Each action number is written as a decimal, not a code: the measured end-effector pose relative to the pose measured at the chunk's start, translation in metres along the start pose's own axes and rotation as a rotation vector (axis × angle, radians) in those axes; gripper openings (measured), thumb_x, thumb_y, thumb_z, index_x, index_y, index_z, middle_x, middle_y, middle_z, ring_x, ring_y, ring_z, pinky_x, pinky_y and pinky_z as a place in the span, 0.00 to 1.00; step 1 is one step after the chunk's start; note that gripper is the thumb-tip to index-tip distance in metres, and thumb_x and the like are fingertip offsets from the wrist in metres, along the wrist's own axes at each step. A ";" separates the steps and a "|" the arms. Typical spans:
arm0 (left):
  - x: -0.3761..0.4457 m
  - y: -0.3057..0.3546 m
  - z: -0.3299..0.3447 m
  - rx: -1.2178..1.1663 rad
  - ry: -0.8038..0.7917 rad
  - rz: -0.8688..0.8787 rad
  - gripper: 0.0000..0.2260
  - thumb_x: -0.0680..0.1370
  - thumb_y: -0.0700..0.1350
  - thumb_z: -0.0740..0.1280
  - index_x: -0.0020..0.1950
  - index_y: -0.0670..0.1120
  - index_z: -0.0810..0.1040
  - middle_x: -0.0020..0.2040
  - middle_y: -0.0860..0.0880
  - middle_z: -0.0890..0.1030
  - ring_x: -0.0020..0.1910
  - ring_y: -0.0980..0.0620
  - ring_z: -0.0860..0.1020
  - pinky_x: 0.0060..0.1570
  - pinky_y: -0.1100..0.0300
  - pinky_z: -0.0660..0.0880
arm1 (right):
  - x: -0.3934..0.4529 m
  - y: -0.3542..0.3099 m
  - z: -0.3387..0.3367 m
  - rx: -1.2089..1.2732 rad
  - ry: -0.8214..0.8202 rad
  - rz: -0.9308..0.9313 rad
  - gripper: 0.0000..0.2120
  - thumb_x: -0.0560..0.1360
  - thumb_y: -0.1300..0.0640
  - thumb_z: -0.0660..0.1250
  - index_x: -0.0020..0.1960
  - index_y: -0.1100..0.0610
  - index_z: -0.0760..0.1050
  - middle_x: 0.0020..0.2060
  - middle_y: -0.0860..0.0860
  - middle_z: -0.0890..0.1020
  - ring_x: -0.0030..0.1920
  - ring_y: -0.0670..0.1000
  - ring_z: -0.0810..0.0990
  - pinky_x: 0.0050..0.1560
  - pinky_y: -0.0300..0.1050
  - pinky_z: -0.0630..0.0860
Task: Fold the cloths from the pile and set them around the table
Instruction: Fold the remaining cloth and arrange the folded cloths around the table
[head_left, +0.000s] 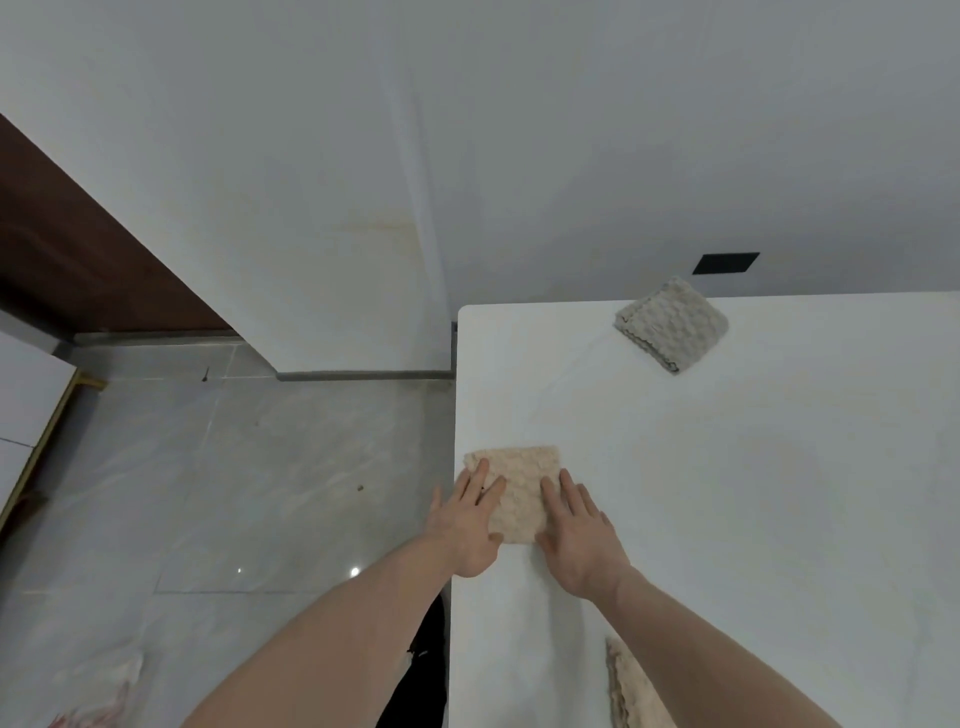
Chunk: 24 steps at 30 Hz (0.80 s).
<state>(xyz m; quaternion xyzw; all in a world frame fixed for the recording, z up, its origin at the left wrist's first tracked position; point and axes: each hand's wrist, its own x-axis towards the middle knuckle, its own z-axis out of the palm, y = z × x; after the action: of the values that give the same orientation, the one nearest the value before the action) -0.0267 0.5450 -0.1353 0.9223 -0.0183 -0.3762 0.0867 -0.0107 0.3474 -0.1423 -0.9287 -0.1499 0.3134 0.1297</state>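
A folded beige cloth (519, 483) lies flat on the white table (753, 493), close to its left edge. My left hand (470, 525) rests palm down on the cloth's left side, fingers spread. My right hand (579, 535) presses flat on its right side, fingers apart. Neither hand grips anything. A folded grey cloth (670, 322) sits at the table's far edge. Part of another beige cloth (631, 691) shows at the near edge of the view, partly hidden by my right forearm.
The table's left edge drops to a grey tiled floor (208, 493). A white wall stands behind the table, with a dark plate (724, 263) on it. A white cabinet (26, 405) stands far left.
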 end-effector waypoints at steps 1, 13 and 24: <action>0.002 -0.001 -0.001 0.013 -0.002 0.000 0.35 0.84 0.56 0.56 0.83 0.55 0.36 0.80 0.52 0.28 0.81 0.49 0.34 0.79 0.39 0.41 | 0.002 -0.001 0.000 -0.021 -0.011 0.010 0.35 0.83 0.47 0.54 0.82 0.50 0.37 0.82 0.51 0.39 0.81 0.57 0.42 0.79 0.60 0.53; 0.024 -0.005 -0.025 0.072 -0.097 -0.014 0.38 0.82 0.58 0.57 0.82 0.55 0.33 0.79 0.52 0.26 0.81 0.49 0.34 0.79 0.38 0.43 | 0.026 -0.011 -0.010 -0.084 -0.055 0.081 0.37 0.81 0.46 0.52 0.82 0.49 0.34 0.81 0.50 0.36 0.81 0.57 0.37 0.78 0.64 0.51; 0.019 -0.002 -0.042 -0.183 0.167 -0.016 0.30 0.78 0.51 0.62 0.80 0.52 0.61 0.83 0.52 0.54 0.77 0.47 0.64 0.74 0.50 0.64 | 0.030 -0.005 -0.030 0.059 -0.102 0.065 0.39 0.79 0.38 0.56 0.82 0.46 0.40 0.82 0.47 0.41 0.81 0.55 0.39 0.78 0.64 0.51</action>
<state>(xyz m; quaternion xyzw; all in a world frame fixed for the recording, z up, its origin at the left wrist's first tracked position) 0.0161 0.5510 -0.1195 0.9387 0.0307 -0.2988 0.1690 0.0296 0.3583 -0.1341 -0.9116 -0.1167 0.3688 0.1387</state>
